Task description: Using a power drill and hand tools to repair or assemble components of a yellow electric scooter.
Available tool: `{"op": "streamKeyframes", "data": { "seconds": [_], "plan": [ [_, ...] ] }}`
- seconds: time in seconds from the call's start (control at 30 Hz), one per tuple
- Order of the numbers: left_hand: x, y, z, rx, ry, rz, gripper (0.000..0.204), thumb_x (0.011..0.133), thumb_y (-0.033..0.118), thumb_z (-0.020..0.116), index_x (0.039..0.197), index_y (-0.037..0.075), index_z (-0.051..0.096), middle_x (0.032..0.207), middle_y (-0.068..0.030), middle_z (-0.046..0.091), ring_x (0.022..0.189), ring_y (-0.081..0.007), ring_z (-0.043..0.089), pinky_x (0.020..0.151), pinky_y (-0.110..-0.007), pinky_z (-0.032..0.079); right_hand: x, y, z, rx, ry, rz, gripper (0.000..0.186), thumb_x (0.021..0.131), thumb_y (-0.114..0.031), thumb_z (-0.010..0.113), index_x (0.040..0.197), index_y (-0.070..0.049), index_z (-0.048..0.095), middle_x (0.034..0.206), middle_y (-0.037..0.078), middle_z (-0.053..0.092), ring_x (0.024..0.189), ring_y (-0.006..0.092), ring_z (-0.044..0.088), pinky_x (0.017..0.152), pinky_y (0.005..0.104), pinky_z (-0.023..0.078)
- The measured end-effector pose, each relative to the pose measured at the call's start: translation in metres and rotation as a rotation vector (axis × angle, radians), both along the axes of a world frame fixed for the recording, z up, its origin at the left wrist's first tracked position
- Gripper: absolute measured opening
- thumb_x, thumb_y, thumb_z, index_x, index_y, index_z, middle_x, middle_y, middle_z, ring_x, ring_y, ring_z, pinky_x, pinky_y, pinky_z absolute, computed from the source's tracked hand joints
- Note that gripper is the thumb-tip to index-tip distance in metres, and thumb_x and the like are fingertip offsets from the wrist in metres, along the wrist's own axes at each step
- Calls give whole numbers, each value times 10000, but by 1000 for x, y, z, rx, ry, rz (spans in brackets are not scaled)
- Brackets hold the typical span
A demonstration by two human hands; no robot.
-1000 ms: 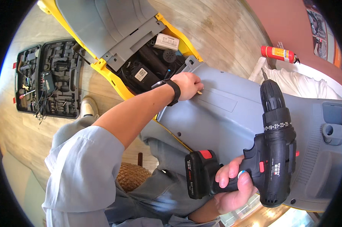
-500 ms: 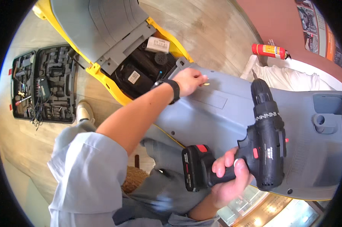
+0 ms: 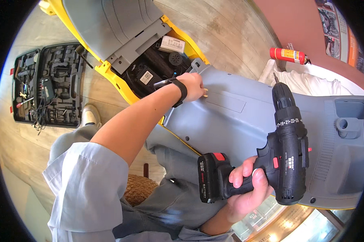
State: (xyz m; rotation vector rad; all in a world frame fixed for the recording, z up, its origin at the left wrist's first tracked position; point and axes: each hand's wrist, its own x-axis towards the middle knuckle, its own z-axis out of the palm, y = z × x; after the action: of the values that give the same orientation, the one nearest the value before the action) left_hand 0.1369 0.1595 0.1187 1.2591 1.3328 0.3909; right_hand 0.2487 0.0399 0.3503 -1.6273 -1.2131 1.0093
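While my right hand (image 3: 249, 193) is wrapped around the drill (image 3: 289, 161), it sits above the smooth grey panel (image 3: 230, 125), bit (image 3: 276, 78) pointing away from me. Chunky thing: black plastic, red accents, ridged chuck (image 3: 284, 97), blocky battery (image 3: 208, 177). My left hand (image 3: 194, 86) is curled in by the panel's left end, can't tell if it's pinching anything.

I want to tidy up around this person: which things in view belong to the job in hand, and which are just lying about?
Likely part of the job:
black drill, in the right hand
gray panel, by the left hand
open tool case, probably

Apparently just lying about:
red extinguisher
white cloth
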Motion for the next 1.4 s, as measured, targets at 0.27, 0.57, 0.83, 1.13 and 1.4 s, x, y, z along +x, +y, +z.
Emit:
{"op": "streamKeyframes", "data": {
  "seconds": [0.27, 0.57, 0.83, 1.13, 1.4],
  "plan": [
    [-1, 11, 5, -16, 71, -91, 361, 891, 333, 579, 1077, 39, 674, 1109, -193, 655, 1056, -339, 622, 904, -393, 496, 5, 0, -2, 52, 13, 4, 410, 895, -180, 488, 1254, 5, 418, 752, 93, 490, 471, 119, 421, 441, 247, 386],
    [4, 16, -10, 104, 116, -86, 311, 833, 343, 631, 946, 64, 709, 961, -159, 686, 946, -324, 649, 844, -395, 508, 7, 0, -3, 58, 12, 20, 411, 907, -190, 489, 1259, 7, 412, 771, 89, 479, 482, 108, 430, 451, 234, 392],
    [3, 19, -2, 162, 93, -105, 274, 825, 321, 631, 929, 83, 717, 936, -151, 689, 930, -322, 653, 830, -397, 514, 10, 0, -1, 30, 43, 70, 429, 910, -181, 501, 1276, 19, 399, 780, 101, 482, 480, 116, 432, 455, 239, 408],
    [6, 18, 8, 230, 155, -85, 203, 823, 261, 653, 882, 76, 711, 889, -147, 689, 893, -328, 656, 803, -407, 518, 6, -1, 0, 25, 53, 35, 457, 907, -178, 501, 1298, 28, 384, 775, 103, 486, 478, 120, 433, 455, 243, 409],
    [12, 14, 10, 75, 119, -16, 328, 840, 280, 648, 994, -8, 672, 1017, -216, 672, 985, -340, 652, 861, -394, 525, 7, -2, 1, 17, 66, 39, 457, 909, -185, 500, 1292, 36, 386, 776, 100, 488, 488, 117, 434, 460, 249, 406]
  ]
}}
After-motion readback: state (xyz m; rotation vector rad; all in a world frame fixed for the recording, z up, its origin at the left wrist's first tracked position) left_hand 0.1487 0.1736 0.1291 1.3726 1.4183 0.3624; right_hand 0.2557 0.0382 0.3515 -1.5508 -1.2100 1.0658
